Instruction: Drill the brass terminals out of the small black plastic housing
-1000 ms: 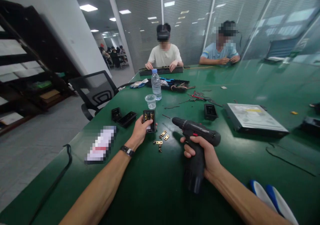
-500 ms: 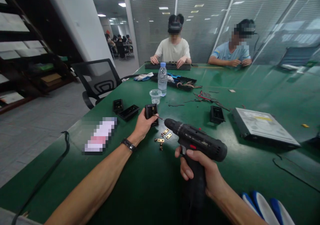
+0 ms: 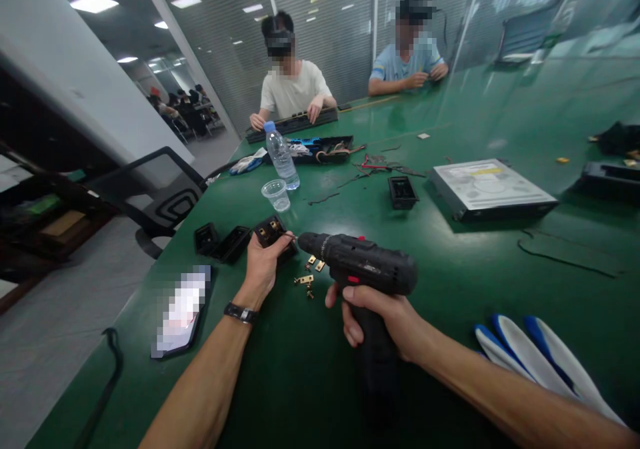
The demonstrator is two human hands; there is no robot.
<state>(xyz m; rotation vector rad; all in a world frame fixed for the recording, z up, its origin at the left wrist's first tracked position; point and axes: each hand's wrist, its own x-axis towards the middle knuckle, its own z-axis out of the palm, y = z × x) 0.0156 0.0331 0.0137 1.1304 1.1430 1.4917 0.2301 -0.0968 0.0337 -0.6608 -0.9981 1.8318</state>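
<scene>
My left hand (image 3: 263,266) is closed around a small black plastic housing (image 3: 267,231) with brass contacts inside, tilted so its open side faces me. My right hand (image 3: 373,312) grips a black cordless drill (image 3: 367,262) by its handle, index finger near the trigger. The drill's thin bit points left at the housing, close to my left thumb; whether its tip touches a screw I cannot make out. Below the chuck lie small brass plates (image 3: 306,279) and several tiny screws (image 3: 310,294). Two more black housings (image 3: 234,244) stand just left of my left hand.
A clear plastic cup (image 3: 277,196) and a water bottle (image 3: 283,159) stand beyond my left hand. Rightward are another black housing (image 3: 403,192), a metal disc drive (image 3: 493,186) and blue-white gloves (image 3: 533,352). A phone (image 3: 183,312) lies left. Two people sit across the table.
My view has swung right and tilted. The housing has turned in my left hand, showing more of its brass contacts, and the drill bit stays close to it.
</scene>
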